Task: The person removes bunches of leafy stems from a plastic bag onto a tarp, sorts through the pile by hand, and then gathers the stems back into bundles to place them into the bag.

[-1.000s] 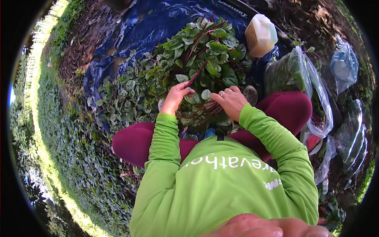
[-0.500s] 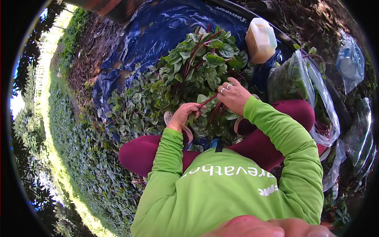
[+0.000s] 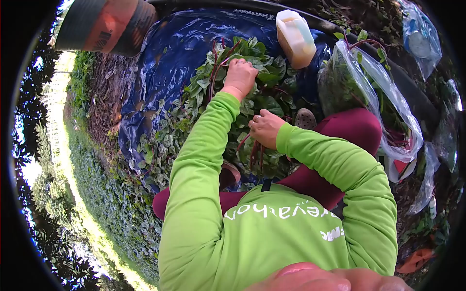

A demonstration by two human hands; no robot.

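A heap of red-stemmed leafy greens (image 3: 272,103), which look like Malabar spinach, lies in front of me. My left hand (image 3: 240,76) is stretched to the top of the heap, its fingers bent closed among purple-red stems (image 3: 216,68); what exactly they grip is partly hidden. Nearer my body, my right hand (image 3: 267,129) is closed around a bunch of stems (image 3: 256,156), whose red ends hang down below the fingers. Leaves hide part of that bunch.
Blue plastic sheeting (image 3: 167,58) lies under the greens. A cut plastic jug (image 3: 295,41) with brownish contents stands behind them, and a dark bucket (image 3: 109,26) at back left. To my right is a clear bag (image 3: 347,80) of greens; a bagged bottle (image 3: 418,42) lies farther off.
My left hand has left the single stem it held near my right hand and reached forward onto the heap. My right hand has shifted slightly down and left, turning its fingers downward.
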